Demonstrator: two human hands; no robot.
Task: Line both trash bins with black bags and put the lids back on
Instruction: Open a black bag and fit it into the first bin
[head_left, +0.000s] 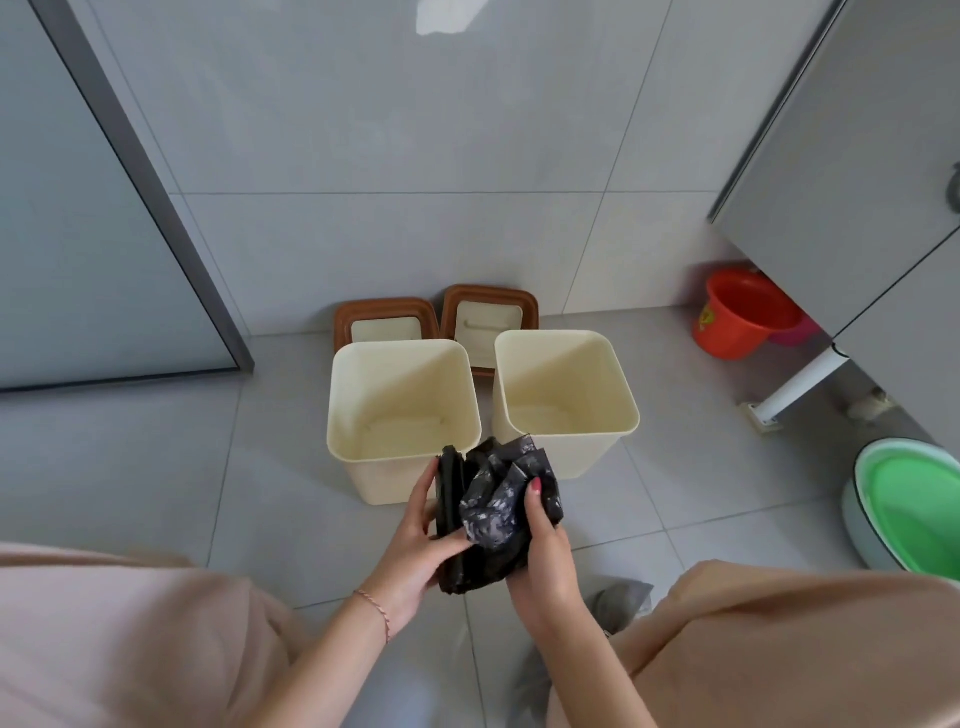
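Two cream square trash bins stand open on the grey tiled floor, the left bin (363, 374) and the right bin (613, 374), both without bags inside. Two brown-rimmed lids, the left lid (385, 318) and the right lid (488, 312), lean against the wall behind them. In front of the bins, between them, I hold a crumpled bundle of black bags (493, 512). My left hand (415, 545) grips the folded stack on its left side, and my right hand (543, 561) grips the crumpled bag on its right.
A glass door with a dark frame (140, 171) is at the left. A grey cabinet (852, 171) hangs at the right, with a red bucket (743, 317) under it. A green-and-white basin (914, 509) sits at the right edge. My knees fill the bottom corners.
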